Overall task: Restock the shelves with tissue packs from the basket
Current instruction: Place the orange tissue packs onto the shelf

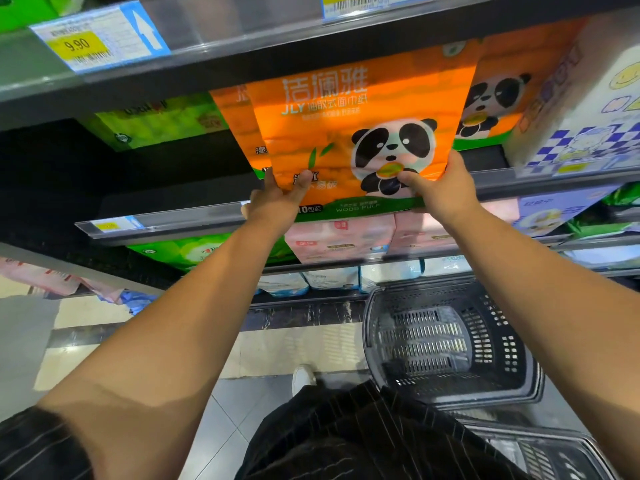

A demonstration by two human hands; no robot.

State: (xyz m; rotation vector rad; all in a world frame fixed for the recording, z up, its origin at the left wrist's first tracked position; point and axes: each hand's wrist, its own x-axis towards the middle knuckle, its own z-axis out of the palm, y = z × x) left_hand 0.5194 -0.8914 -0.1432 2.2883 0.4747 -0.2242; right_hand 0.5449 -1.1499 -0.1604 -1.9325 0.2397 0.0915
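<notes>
— Where's the pack?
— The orange tissue pack (pixel 356 133) stands upright at the front of the shelf (pixel 173 223), with a green pack (pixel 156 123) to its left and another panda pack (pixel 502 98) to its right. Whether its base rests on the board, I can't tell.
— And the hands?
— The left hand (pixel 273 199) grips the lower left corner, thumb on the front; the right hand (pixel 440 192) grips the lower right.
— The basket?
— The black basket (pixel 512 344) is on the floor, below right.

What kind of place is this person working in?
Likely a supermarket aisle: dark tiered metal shelves carry a yellow price label reading 9.90, the left hand and right hand grip an orange panda-printed tissue pack, and a black plastic shopping basket stands nearby.
</notes>
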